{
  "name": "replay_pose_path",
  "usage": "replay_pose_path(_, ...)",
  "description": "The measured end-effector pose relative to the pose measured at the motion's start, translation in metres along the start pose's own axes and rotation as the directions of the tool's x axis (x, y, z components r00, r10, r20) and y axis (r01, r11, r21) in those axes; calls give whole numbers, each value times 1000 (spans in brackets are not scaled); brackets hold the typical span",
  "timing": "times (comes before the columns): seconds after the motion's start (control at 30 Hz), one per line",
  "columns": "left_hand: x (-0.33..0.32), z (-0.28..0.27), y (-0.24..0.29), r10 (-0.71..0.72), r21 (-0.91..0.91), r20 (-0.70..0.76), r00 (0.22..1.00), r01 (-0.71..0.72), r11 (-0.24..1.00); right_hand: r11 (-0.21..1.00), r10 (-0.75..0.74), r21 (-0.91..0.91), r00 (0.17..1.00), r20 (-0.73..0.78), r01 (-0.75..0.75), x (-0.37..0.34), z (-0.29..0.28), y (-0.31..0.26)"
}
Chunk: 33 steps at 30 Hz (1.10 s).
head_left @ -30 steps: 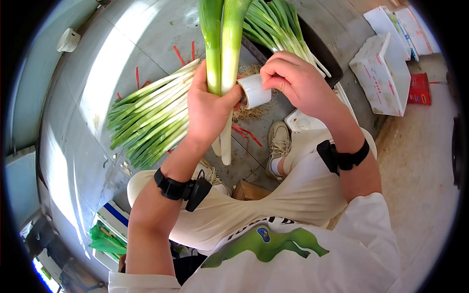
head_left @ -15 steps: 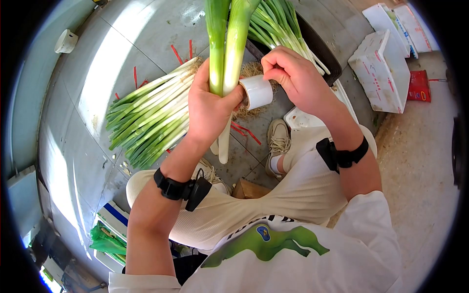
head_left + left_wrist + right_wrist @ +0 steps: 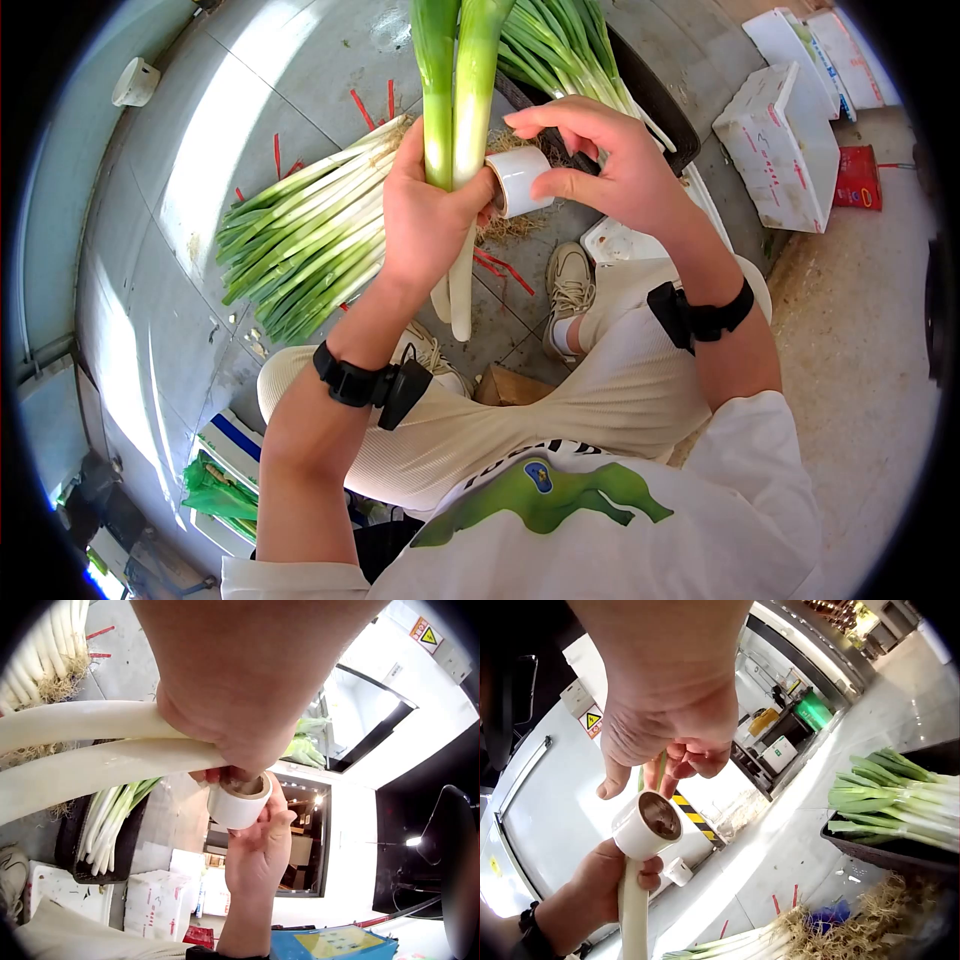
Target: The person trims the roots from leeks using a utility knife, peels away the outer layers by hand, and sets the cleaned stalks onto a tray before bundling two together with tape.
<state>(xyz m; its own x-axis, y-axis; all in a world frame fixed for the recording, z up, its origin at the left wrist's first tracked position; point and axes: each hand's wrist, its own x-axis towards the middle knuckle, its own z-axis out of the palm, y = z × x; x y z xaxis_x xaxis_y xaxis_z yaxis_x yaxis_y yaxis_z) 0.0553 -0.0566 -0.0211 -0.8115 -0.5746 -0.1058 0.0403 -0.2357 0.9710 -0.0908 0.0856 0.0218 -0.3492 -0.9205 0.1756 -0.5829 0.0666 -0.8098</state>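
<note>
Two thick green onions (image 3: 470,110) with white stems and green tops stand nearly upright in my left hand (image 3: 425,220), which grips them around the white part. At that hand's thumb and fingers is a white tape roll (image 3: 522,182) with a brown core, held against the stems. My right hand (image 3: 625,170) is beside the roll, thumb right at its outer face and the other fingers loosely bent above it. In the right wrist view the roll (image 3: 636,829) faces the camera with its hollow core, and the left hand (image 3: 600,877) holds the stem below it.
A pile of green onions (image 3: 310,235) lies on the tiled floor, with red ties (image 3: 365,110) around it. More green onions (image 3: 560,50) fill a dark crate (image 3: 665,100) ahead. White foam boxes (image 3: 775,150) and a red container (image 3: 857,175) stand to the right.
My right hand's fingers have loosened from a pinch at the roll's edge and spread, with the thumb now lower on the roll. The left hand keeps its grip, shifting only slightly.
</note>
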Motion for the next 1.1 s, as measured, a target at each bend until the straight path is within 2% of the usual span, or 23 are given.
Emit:
replay_pose_path(0.1,0,1,-1,2,-20,-1,1000,-2,1000,997,81,10,996,28,-81,2,1,1)
replay_pose_path(0.17,0,0,-1,-1,-20,47,999,2,1000,991,133,22,990,54,-134,3,1,4)
replay_pose_path(0.23,-1,0,-2,-7,6,44,999,7,1000,949,207,213,969,135,-232,4,3,9)
replay_pose_path(0.33,-1,0,-7,-1,45,35,999,-1,999,919,252,256,947,198,-299,5,3,12)
replay_pose_path(0.47,-3,2,-7,-3,61,29,1000,2,998,912,239,294,953,186,-286,3,4,16)
replay_pose_path(0.67,-2,2,-9,-20,84,47,999,16,996,932,237,255,965,112,-258,2,9,5)
replay_pose_path(0.73,-1,3,-11,-8,74,54,999,4,997,915,329,213,940,94,-342,2,12,6)
replay_pose_path(0.9,-2,5,-16,36,81,40,999,-39,996,910,325,269,946,14,-316,3,18,18)
replay_pose_path(0.97,-4,6,-10,-39,62,45,998,37,997,901,339,288,941,-3,-324,3,18,21)
replay_pose_path(1.03,-3,4,-13,-29,67,59,998,25,997,819,468,380,884,-10,-430,4,18,20)
replay_pose_path(1.07,-2,4,-14,-17,70,70,997,12,997,818,471,382,882,-14,-430,4,18,22)
replay_pose_path(1.1,-3,5,-12,-19,72,76,997,13,997,761,527,448,850,-3,-470,4,17,26)
